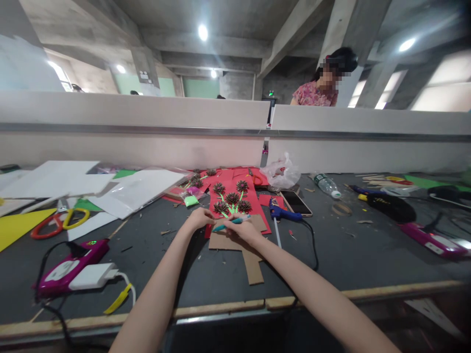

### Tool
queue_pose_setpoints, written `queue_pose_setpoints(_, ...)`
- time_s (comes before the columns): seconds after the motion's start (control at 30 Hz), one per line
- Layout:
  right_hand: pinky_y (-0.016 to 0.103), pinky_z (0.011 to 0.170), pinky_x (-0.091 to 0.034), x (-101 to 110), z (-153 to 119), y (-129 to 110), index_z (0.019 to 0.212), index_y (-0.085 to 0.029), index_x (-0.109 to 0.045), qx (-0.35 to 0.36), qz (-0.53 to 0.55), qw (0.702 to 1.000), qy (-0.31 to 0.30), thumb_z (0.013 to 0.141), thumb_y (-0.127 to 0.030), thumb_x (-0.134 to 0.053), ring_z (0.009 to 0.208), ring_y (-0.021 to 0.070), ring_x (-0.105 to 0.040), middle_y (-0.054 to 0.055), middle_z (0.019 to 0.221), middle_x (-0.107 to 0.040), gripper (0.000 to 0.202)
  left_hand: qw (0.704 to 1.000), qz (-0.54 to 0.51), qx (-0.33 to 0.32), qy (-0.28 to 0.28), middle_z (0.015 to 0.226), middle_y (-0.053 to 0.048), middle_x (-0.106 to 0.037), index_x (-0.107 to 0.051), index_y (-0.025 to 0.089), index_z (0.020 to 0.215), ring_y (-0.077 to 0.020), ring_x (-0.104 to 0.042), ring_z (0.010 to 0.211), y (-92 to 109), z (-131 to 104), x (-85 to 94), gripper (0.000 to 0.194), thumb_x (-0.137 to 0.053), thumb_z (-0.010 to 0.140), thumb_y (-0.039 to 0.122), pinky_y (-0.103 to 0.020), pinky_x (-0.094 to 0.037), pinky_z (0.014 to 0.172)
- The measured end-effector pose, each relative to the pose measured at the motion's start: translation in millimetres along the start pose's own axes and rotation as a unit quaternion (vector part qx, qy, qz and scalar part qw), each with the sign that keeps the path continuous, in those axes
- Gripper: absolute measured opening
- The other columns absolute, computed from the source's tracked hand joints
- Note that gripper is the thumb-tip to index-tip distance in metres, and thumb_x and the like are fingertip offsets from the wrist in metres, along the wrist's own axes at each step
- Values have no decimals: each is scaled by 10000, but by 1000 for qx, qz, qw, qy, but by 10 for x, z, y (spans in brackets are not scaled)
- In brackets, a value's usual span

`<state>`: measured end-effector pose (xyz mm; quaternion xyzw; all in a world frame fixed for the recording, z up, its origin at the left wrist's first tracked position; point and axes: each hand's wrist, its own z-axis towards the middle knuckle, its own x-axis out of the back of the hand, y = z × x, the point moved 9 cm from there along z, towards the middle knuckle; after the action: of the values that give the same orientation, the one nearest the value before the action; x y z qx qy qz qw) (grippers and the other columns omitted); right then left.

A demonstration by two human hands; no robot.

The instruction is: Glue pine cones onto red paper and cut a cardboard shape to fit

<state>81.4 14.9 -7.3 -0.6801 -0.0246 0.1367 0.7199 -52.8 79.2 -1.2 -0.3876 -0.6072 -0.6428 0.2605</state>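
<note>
Over brown cardboard point(224, 241) on the table point(221, 274), a teal pen point(237, 221) is grasped by the right hand point(243, 228), the grip of the left hand point(199, 218) cannot be determined, and the pen could be deflected were the cardboard inadequately steadied.

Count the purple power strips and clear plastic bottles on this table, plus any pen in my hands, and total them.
Purple power strips: 2, one toward each side
Clear plastic bottle: 1
Teal pen, in your right hand: 1
Total: 4

Ceiling lights point(202, 33) glow among bare concrete beams point(294, 35), above a white partition point(147, 110) backing a dark grey worktable point(342, 250).
</note>
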Motion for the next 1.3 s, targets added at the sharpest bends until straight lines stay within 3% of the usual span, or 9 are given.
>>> queue_pose_setpoints(0.3, 206, 434, -366, 28, 51, 25, 622, -172, -546, 29, -32, 999, 1, 596, -364, -647, 421, 87, -483, -33, 452, -538, 218, 1000, 3, 1, -1, 567, -7, -561, -650, 148, 629, -147, -488, 580, -44, 30, -23, 235, -603, 483, 327, -246, -342, 554)
queue_pose_setpoints(1.0, 192, 422, -360, 19, 78, 113, 651, -169, -543, 25, 0, 1000, -10, 602, -372, -652, 418, 76, -480, -34, 479, -551, 235, 1000, 4, -4, -19, 590, -11, -577, -655, 136, 662, -149, -489, 595, -26, 28, -43, 268, -597, 493, 336, -249, -344, 553)
queue_pose_setpoints(1.3, 195, 430, -364, 13, 36, 39, 646, -165, -554, 20, -36, 999, -10, 608, -383, -646, 421, 72, -475, -31, 485, -551, 241, 1000, 4, -6, -8, 600, -21, -589, -661, 137, 670, -158, -498, 605, -66, 58, -47, 292, -606, 487, 358, -254, -354, 564)
